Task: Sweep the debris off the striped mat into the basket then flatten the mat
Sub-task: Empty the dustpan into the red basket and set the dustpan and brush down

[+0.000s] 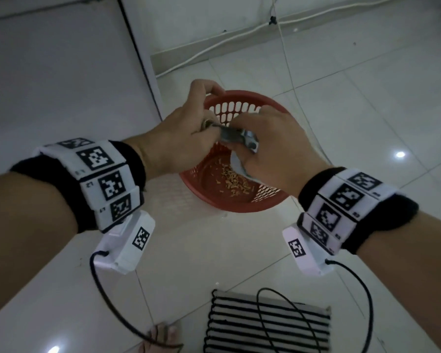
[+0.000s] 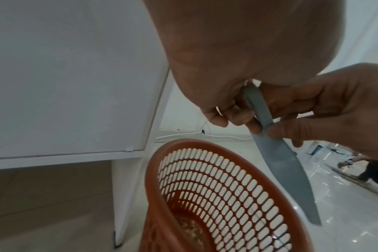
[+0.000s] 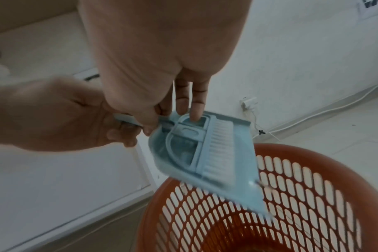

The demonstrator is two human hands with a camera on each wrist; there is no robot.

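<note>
1. Fingers of the right hand (image 3: 153, 71) curl onto the back end of a pale blue dustpan (image 3: 207, 158) with a small brush (image 3: 216, 150) nested in it; the two longest fingertips (image 3: 196, 112) press into the recess by the brush.
2. Just beside them, the left hand (image 1: 178, 133) pinches the dustpan's handle end, fingers closed on it.
3. Below the fingers, the pan tilts lip-down over the red-orange slotted basket (image 1: 242, 208).
4. Tan debris (image 1: 236, 182) lies on the basket floor under the hands.
5. Toward the wrists and lower, the striped mat (image 1: 267, 327) lies on the tile floor, well apart from the basket; it looks free of debris.
6. Judged step: emptying the pan, so sweeping is nearly finished.
7. Next likely calls for setting the pan down and pressing the mat flat with open palms.
</note>
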